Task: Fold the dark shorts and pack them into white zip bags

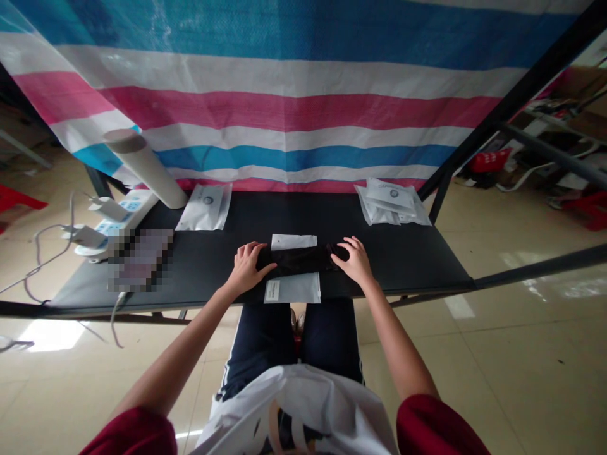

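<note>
1. Head view, the hands: the left hand (245, 268) and the right hand (355, 260) are both open, with fingers curved and spread. They rest on either end of a black fabric bundle (298, 260) and press down on it; neither closes around it.
2. Head view, the bundle: it lies flat and roughly crosswise near the front edge of a black table (403, 253), between a white card (294, 242) just beyond it and a white-and-clear pouch (292, 288) just nearer the person, touching or almost touching both.
3. Head view, the surroundings: a stack of white pouches (391, 202) lies at the far right of the table, a single white pouch (205, 207) at the far left, beside a white tube (145, 167) and a power strip (126, 221).
</note>
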The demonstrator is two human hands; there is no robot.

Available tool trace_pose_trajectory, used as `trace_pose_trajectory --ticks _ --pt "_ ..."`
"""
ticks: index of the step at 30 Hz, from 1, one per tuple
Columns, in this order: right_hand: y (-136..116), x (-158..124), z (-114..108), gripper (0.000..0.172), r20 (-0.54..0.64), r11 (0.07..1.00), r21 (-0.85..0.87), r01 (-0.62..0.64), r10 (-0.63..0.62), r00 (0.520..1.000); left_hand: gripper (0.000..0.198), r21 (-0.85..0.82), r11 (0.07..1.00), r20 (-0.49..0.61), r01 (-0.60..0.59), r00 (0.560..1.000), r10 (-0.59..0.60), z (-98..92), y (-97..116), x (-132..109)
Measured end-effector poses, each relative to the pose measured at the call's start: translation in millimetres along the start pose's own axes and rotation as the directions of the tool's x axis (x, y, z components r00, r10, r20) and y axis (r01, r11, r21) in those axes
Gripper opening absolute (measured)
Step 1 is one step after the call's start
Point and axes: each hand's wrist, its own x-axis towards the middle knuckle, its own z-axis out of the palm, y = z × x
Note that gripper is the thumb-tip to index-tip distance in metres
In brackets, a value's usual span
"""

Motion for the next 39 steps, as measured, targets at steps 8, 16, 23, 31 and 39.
trace_pose_trajectory --ticks 8,16,23,31,39 --pt "-6.7 48.1 2.5 0.017 0.122 0.994 -0.104 -0.022 0.035 0.992 0.038 0.080 0.994 0.069 0.068 0.995 -0.073 -4.0 21.4 33.0" --pt "-39.2 109.7 0.3 0.026 0.119 0.940 0.328 -0.091 0.054 0.991 0.065 -0.483 0.857 0.017 0.181 0.980 -0.197 -20.9 84.6 -34.3" --pt "-94.4 112.8 54.9 0.024 0.361 0.975 0.199 0.095 -0.163 0.918 0.040 -0.412 0.888 0.154 0.204 0.976 -0.152 28.8 127.4 -95.6" --pt "-88.2 97.1 72.8 0.019 0.315 0.985 0.064 0.160 -0.172 0.933 0.054 0.060 0.992 0.043 -0.111 0.993 0.108 25.5 96.9 -94.3" --pt "-84.8 94.8 73.4 0.019 0.305 0.984 0.105 0.142 -0.168 0.937 0.031 -0.205 0.913 0.141 -0.352 0.912 0.384 5.3 78.4 -57.6"
